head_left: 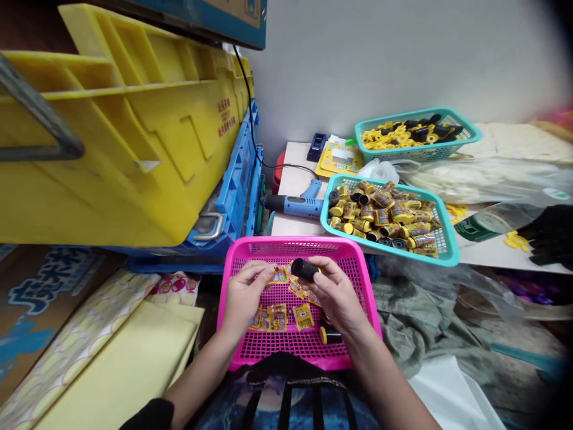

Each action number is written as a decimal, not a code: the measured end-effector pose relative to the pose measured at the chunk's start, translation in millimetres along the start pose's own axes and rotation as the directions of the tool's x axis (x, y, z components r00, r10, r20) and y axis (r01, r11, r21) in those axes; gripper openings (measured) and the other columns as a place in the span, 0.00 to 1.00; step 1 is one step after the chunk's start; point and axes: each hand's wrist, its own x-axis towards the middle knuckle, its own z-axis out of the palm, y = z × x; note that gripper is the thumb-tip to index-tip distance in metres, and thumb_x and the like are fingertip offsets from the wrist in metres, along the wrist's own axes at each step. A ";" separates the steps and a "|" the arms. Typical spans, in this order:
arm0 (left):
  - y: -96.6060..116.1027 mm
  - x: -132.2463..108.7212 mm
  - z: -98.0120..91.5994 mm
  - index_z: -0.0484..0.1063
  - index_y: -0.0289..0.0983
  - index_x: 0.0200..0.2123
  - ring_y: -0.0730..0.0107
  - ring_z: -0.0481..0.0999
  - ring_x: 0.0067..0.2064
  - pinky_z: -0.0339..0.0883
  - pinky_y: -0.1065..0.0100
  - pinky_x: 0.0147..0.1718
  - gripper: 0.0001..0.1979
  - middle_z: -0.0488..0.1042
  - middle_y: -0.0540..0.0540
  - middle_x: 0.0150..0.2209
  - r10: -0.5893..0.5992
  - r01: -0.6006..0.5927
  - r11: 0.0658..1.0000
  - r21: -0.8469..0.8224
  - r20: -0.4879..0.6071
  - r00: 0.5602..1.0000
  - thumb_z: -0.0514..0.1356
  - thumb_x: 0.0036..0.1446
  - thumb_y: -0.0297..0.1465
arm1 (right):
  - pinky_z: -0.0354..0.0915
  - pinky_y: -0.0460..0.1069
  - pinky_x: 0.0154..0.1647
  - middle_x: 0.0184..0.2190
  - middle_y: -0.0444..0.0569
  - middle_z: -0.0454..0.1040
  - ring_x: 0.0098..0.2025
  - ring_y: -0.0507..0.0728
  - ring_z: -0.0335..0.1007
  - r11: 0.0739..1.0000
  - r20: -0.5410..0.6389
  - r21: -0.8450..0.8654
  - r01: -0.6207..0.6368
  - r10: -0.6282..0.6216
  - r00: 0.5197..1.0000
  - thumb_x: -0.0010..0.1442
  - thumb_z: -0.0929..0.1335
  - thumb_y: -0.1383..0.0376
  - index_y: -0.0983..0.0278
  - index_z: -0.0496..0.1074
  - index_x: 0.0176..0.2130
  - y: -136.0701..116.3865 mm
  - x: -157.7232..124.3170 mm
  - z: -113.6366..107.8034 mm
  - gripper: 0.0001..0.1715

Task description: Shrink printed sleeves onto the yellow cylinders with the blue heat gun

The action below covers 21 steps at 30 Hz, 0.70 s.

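Note:
Over a pink plastic basket [369, 298], my right hand [342, 292] grips a small black cylinder [303, 270], tilted with one end toward the left. My left hand [246, 292] is closed in a pinch beside a yellow printed plastic sleeve [280, 275], which seems to be between its fingertips. Several flat printed sleeves lie on the basket's mesh floor, among them a square yellow one [303, 316]. Under my right wrist rests another black cylinder with a yellow end [330, 335], partly covered by the hand.
A turquoise basket [450, 239] holds several labelled cylinders. Behind it, another turquoise basket [416, 152] contains yellow and black parts. A blue heat gun [302, 206] lies on the white table [290, 226], its cord trailing. Stacked yellow crate [179, 131] and blue crate [233, 197] stand at left.

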 end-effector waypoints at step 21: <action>3.5 0.8 -6.2 0.81 0.45 0.38 0.68 0.77 0.41 0.73 0.69 0.39 0.08 0.77 0.46 0.38 0.224 -0.225 0.974 -0.020 0.199 0.954 0.66 0.53 0.30 | 0.70 0.48 0.44 0.39 0.50 0.76 0.40 0.52 0.73 0.938 0.063 -0.327 0.115 -0.100 0.993 0.49 0.74 0.52 0.64 0.75 0.41 3.9 0.1 -8.3 0.23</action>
